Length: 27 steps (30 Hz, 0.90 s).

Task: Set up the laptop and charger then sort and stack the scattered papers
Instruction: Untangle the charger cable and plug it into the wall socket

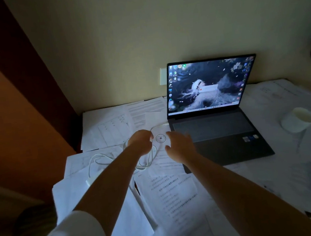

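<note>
Left hand (140,141) fingers curl near the thin white charger cable (149,161); pinching it? Can't tell. Right hand (179,144) fingers spread just beside. I'd ease the slack clear of the loose white papers (170,191) first.

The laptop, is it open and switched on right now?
Open and on: the laptop has its lid raised, and its screen glows with a desktop wallpaper and icons.
</note>
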Available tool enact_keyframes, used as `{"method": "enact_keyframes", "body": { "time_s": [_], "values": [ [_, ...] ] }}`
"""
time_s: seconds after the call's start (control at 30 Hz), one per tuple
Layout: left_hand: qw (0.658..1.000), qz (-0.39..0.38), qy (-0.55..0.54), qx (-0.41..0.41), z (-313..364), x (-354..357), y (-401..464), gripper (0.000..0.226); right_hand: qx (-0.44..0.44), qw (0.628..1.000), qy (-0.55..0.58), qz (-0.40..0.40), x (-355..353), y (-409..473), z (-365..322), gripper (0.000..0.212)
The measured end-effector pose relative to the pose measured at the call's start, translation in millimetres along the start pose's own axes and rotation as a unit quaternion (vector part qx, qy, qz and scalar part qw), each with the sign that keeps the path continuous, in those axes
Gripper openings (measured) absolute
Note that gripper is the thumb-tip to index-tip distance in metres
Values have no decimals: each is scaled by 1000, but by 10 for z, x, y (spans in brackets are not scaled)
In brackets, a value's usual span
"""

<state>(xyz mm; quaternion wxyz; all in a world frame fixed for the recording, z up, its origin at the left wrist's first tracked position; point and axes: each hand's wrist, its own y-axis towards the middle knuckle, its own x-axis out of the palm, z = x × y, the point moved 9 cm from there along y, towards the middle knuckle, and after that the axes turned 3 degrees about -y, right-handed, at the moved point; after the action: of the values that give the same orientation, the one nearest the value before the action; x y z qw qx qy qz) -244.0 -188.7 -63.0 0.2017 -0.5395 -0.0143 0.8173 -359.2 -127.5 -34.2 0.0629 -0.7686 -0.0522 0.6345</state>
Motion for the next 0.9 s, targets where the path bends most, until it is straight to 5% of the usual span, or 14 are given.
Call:
{"method": "enact_keyframes", "body": {
  "time_s": [0.2,0.43,0.67,0.9],
  "values": [
    [995,51,6,-91,-170,-170,-661,37,-44,995,90,-1,-85,-275,-159,40],
    [976,16,60,-210,-623,-7,-1563,26,-104,984,133,-61,242,-604,-438,41],
    [956,28,47,-287,-1146,6,-1943,47,-169,972,147,-78,428,-726,-923,51],
    [928,32,-108,-355,-1480,199,-1697,84,-149,978,120,-84,541,-535,-1041,42]
  ]
}}
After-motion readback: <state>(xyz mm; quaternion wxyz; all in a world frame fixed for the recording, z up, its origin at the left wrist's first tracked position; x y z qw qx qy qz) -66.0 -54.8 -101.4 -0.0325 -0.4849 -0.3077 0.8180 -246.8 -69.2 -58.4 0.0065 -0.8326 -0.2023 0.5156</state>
